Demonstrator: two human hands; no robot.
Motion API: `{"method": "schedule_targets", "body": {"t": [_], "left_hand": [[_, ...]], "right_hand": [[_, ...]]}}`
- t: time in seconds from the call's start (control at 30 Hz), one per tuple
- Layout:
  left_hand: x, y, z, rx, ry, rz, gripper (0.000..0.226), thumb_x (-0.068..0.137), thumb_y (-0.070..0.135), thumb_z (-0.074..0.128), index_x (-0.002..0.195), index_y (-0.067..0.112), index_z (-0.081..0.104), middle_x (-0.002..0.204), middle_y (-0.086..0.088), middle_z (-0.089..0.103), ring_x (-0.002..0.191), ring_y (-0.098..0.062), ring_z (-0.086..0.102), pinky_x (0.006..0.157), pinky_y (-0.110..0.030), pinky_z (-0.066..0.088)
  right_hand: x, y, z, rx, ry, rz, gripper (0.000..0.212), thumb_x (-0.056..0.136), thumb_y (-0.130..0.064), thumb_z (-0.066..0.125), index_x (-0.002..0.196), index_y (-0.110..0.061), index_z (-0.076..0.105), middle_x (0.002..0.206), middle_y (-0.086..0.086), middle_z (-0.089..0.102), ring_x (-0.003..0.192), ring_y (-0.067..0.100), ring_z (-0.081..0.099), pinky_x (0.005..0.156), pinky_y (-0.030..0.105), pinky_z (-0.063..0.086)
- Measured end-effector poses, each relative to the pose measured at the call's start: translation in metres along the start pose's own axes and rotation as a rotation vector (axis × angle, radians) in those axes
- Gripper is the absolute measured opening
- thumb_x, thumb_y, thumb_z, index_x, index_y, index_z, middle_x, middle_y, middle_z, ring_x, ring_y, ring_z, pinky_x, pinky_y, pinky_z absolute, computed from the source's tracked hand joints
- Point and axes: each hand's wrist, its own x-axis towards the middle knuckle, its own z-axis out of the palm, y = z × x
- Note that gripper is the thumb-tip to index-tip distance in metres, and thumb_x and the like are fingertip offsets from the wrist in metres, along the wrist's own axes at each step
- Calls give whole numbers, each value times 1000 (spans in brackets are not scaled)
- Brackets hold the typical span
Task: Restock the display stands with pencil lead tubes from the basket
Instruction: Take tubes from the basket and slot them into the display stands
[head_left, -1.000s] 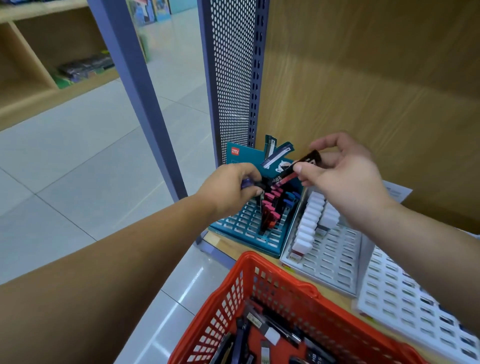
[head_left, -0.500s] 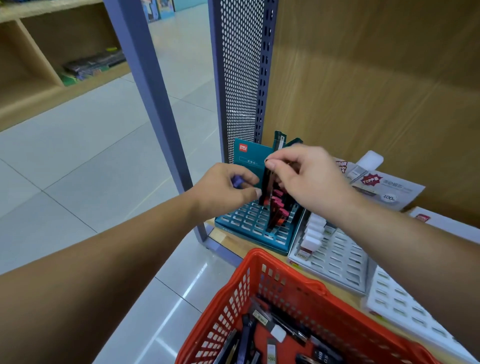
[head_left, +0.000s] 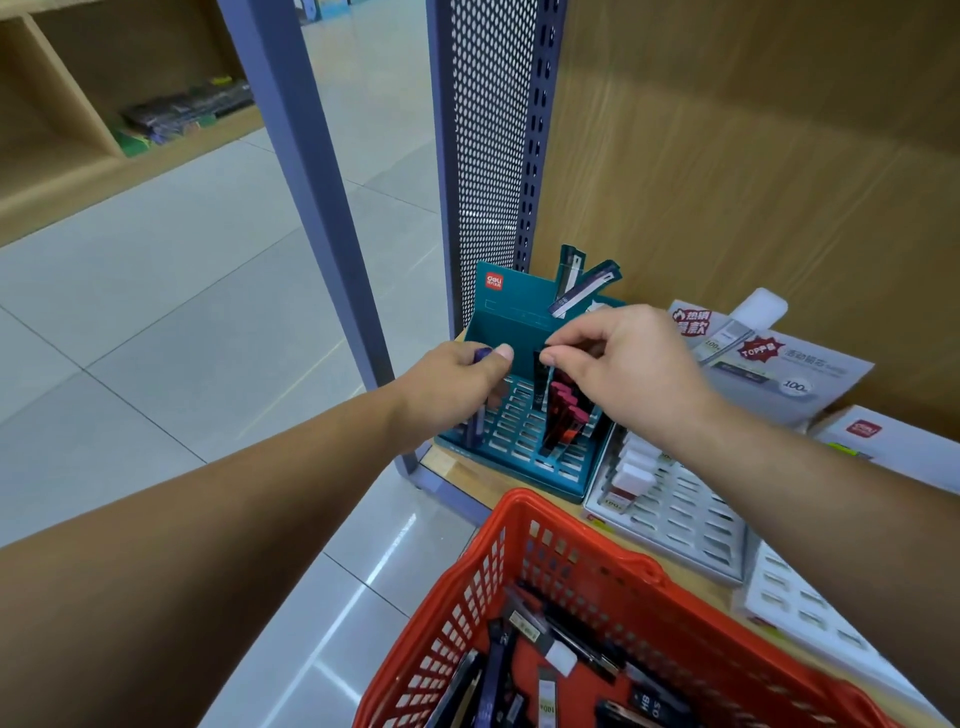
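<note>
Restocking the teal stand (head_left: 519, 322): my right grip (head_left: 628, 379) pinches a black tube (head_left: 540, 387) above a slot beside the red tubes (head_left: 563, 402), and my left grip (head_left: 452, 384) is curled round a blue tube (head_left: 477, 423). Next, I judge, both need seating, then more from the basket (head_left: 498, 571).

Pale grey floor tiles (head_left: 156, 312) are gleaming with reflected light. A blue-grey post (head_left: 306, 171) is rising from them, and a perforated metal panel (head_left: 488, 130) is standing beside the wood-grain back wall (head_left: 753, 156). Dark packets (head_left: 182, 111) are lying in a wooden shelf unit (head_left: 62, 171) at far left, and a white box (head_left: 893, 441) with a red logo is sitting at right.
</note>
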Motion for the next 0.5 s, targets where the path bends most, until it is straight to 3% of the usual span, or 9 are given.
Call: {"method": "schedule_targets", "body": {"t": [0.13, 0.27, 0.37, 0.5], "left_hand": [[-7, 3, 2, 90, -22, 26, 43, 108, 54, 37, 122, 22, 62, 110, 0, 71, 97, -15, 70, 61, -18, 57], [-9, 2, 5, 51, -57, 15, 37, 108, 52, 39, 121, 24, 60, 111, 0, 72, 93, -13, 72, 65, -17, 60], [-7, 2, 5, 4, -60, 22, 35, 107, 49, 44, 122, 23, 61, 113, -1, 73, 98, -18, 74, 77, -28, 64], [-5, 3, 6, 27, -31, 140, 22, 108, 30, 54, 116, 17, 70, 108, -9, 73, 95, -19, 71, 75, -32, 64]], "right_hand": [[0, 1, 0, 2, -6, 12, 5, 90, -27, 80, 87, -24, 83, 76, -8, 73, 74, 8, 66, 74, 33, 56], [3, 3, -1, -12, -39, 13, 6, 90, -26, 79, 86, -23, 83, 74, -8, 73, 73, 9, 67, 74, 36, 59], [3, 3, 0, -23, -44, 16, 6, 89, -31, 79, 86, -26, 82, 75, -12, 72, 74, 7, 67, 72, 38, 60], [3, 0, 2, -76, -52, -5, 8, 89, -40, 77, 87, -33, 80, 76, -15, 71, 76, 9, 67, 69, 40, 59]]}}
